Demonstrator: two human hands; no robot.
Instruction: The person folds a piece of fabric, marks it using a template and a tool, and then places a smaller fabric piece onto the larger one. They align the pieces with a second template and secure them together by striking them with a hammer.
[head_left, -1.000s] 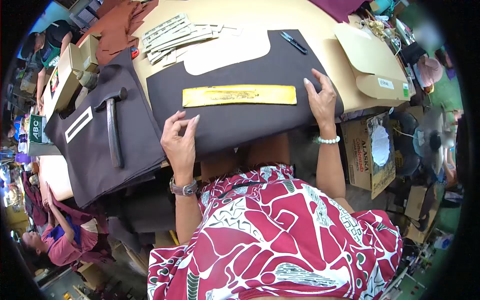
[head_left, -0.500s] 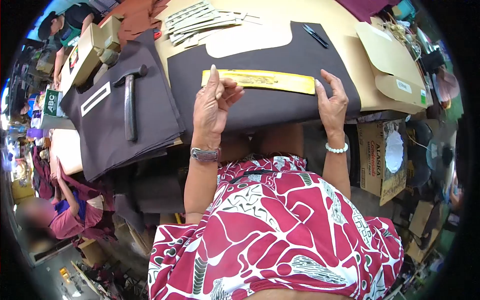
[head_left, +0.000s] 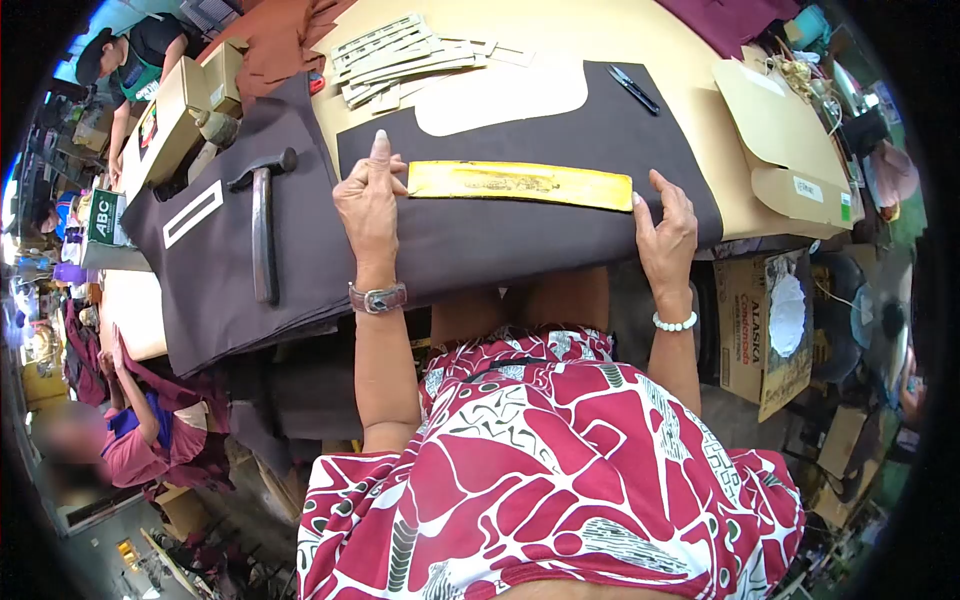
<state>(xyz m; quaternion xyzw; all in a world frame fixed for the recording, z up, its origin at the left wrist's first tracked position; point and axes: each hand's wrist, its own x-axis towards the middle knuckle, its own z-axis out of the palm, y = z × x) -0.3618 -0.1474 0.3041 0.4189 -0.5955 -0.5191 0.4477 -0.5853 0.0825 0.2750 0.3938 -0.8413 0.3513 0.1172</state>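
Observation:
A long yellow strip (head_left: 520, 184) with worn dark markings lies across dark brown fabric (head_left: 480, 235) in front of me. My left hand (head_left: 368, 215) is by the strip's left end, one digit pointing up and the others curled together; whether something small is between them is hidden. At the strip's right end is my right hand (head_left: 667, 235), thumb against the corner and fingers apart and bent. A pale curved-edge card (head_left: 500, 105) adjoins the fabric's cut-out edge. Left of my left hand, a hammer (head_left: 262, 230) rests on stacked dark fabric pieces (head_left: 210, 290).
Slotted card templates (head_left: 400, 60) are piled at the back. Thread snips (head_left: 635, 88) lie on the fabric's far right corner. A cardboard folder (head_left: 785, 140) sits at right, above an open carton (head_left: 745, 325). Co-workers (head_left: 150, 60) (head_left: 140, 430) are on the left.
My left hand has shifted left, off the strip's face to beside its end. My right hand stays at the right end. The whole view has tilted slightly, so the table things appear lower.

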